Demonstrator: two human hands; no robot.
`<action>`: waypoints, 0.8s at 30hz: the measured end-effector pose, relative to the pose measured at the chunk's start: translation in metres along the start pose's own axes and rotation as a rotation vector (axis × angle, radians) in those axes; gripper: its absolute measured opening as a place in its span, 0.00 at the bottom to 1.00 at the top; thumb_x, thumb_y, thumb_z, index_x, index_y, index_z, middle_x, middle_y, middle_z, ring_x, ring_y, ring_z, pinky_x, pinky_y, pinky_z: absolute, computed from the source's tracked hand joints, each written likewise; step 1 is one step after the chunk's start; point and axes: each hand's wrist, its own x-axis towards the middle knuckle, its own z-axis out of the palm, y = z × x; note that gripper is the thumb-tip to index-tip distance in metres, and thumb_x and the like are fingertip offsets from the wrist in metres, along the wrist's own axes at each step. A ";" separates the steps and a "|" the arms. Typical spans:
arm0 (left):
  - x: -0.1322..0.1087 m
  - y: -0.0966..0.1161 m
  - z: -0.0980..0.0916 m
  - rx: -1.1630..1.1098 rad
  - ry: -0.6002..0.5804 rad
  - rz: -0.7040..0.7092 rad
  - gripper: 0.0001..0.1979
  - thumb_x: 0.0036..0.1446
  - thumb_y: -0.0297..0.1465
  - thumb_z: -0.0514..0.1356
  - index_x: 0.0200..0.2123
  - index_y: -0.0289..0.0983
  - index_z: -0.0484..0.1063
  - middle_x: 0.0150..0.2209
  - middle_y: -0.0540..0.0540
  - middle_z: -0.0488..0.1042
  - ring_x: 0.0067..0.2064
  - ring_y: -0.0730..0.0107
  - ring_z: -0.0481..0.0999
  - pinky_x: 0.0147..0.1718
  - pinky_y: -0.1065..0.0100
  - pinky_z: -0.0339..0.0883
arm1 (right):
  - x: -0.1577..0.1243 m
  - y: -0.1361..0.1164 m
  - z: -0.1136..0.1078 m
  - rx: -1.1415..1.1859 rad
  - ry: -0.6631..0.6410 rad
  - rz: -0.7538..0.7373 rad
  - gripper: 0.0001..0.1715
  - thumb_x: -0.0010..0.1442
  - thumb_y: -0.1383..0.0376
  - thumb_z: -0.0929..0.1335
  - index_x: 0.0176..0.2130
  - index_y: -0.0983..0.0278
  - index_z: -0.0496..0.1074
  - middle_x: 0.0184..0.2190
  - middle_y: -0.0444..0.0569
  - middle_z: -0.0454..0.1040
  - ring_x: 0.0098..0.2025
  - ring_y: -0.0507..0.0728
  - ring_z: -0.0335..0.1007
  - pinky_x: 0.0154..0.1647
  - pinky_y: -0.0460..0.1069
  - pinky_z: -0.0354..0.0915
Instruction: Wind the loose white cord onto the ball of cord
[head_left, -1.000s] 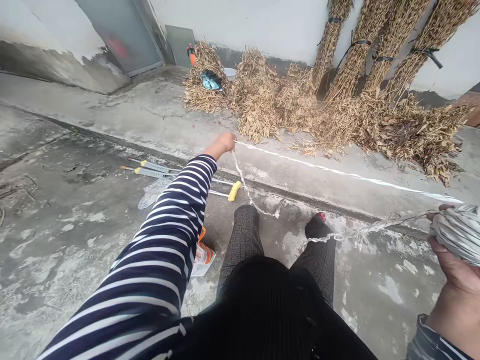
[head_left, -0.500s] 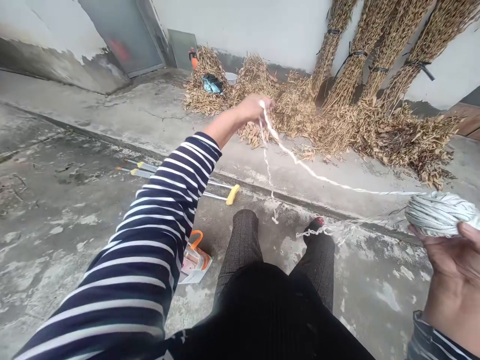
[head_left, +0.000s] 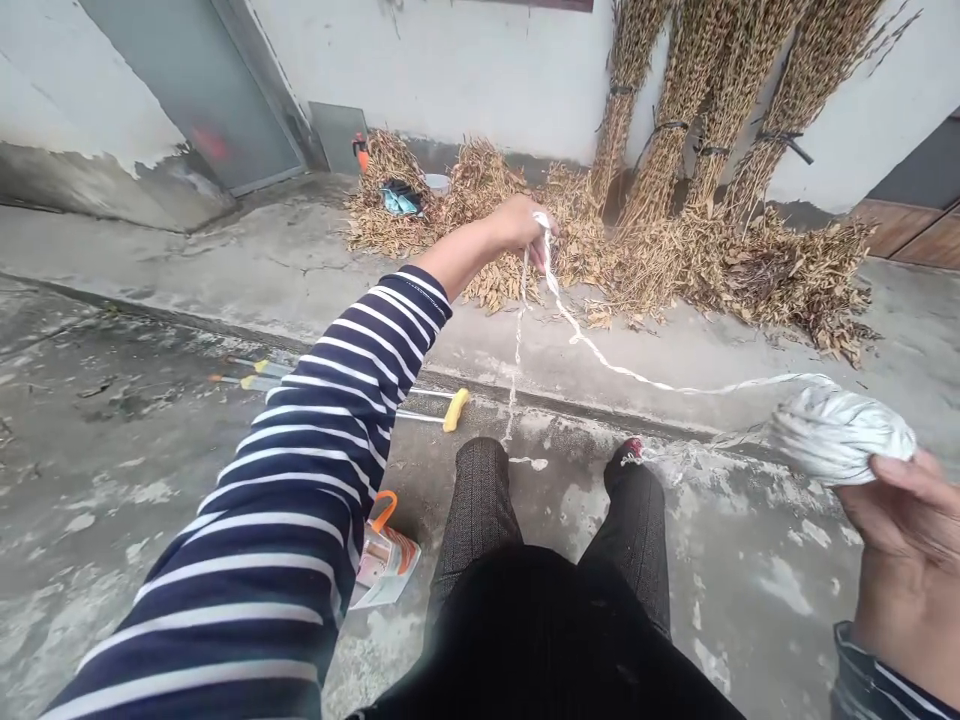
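Observation:
My left hand [head_left: 525, 228], at the end of a striped sleeve, is closed on a white rope [head_left: 611, 368] and holds it up in front of me. A loose length hangs from this hand down to the ground near my left knee. From the same hand the rope sags across to a ball of white rope [head_left: 844, 432] on the right. My right hand [head_left: 904, 510] grips that ball from its right side, thumb on top. Another strand trails from the ball toward my right foot.
Dry plant bundles [head_left: 709, 120] tied with dark bands lean on the white wall, with loose stalks [head_left: 660, 270] heaped below. Crutches with yellow grips [head_left: 455, 410] lie on the concrete. A bag with an orange handle [head_left: 386, 560] stands left of my legs.
The rope ball and my right hand have shifted left and slightly down. The hanging rope end has swung left. The whole view has tilted up a little.

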 end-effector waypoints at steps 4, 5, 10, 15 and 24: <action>0.000 0.036 0.014 0.039 -0.113 0.093 0.22 0.73 0.36 0.49 0.62 0.35 0.70 0.38 0.45 0.71 0.48 0.58 0.78 0.46 0.59 0.66 | 0.023 0.017 0.006 0.006 -0.191 0.257 0.29 0.26 0.66 0.81 0.34 0.58 0.81 0.38 0.54 0.79 0.37 0.63 0.76 0.39 0.56 0.74; -0.005 0.050 0.021 0.053 -0.145 0.139 0.22 0.73 0.34 0.49 0.63 0.34 0.70 0.37 0.44 0.71 0.48 0.58 0.78 0.46 0.59 0.66 | 0.030 0.022 0.012 -0.014 -0.249 0.281 0.31 0.25 0.65 0.81 0.35 0.60 0.81 0.37 0.54 0.79 0.36 0.62 0.75 0.36 0.55 0.73; -0.044 0.093 0.076 0.159 -0.356 0.268 0.29 0.65 0.24 0.53 0.68 0.33 0.67 0.32 0.41 0.77 0.38 0.57 0.81 0.42 0.58 0.73 | 0.043 0.039 0.043 -0.203 -0.282 0.369 0.56 0.26 0.60 0.82 0.57 0.64 0.74 0.49 0.57 0.78 0.39 0.60 0.74 0.30 0.49 0.67; -0.062 0.099 0.134 0.247 -0.546 0.281 0.34 0.59 0.21 0.55 0.70 0.30 0.63 0.25 0.45 0.80 0.28 0.63 0.81 0.36 0.66 0.73 | 0.023 0.046 0.066 -0.016 -0.532 0.462 0.77 0.32 0.63 0.81 0.75 0.58 0.55 0.63 0.53 0.72 0.48 0.59 0.76 0.38 0.46 0.70; -0.074 0.106 0.166 0.230 -0.684 0.334 0.29 0.56 0.23 0.58 0.61 0.31 0.74 0.20 0.47 0.77 0.27 0.63 0.80 0.35 0.65 0.71 | 0.010 0.061 0.114 0.185 -0.768 0.565 0.36 0.33 0.63 0.80 0.46 0.59 0.81 0.44 0.50 0.82 0.45 0.64 0.78 0.41 0.54 0.74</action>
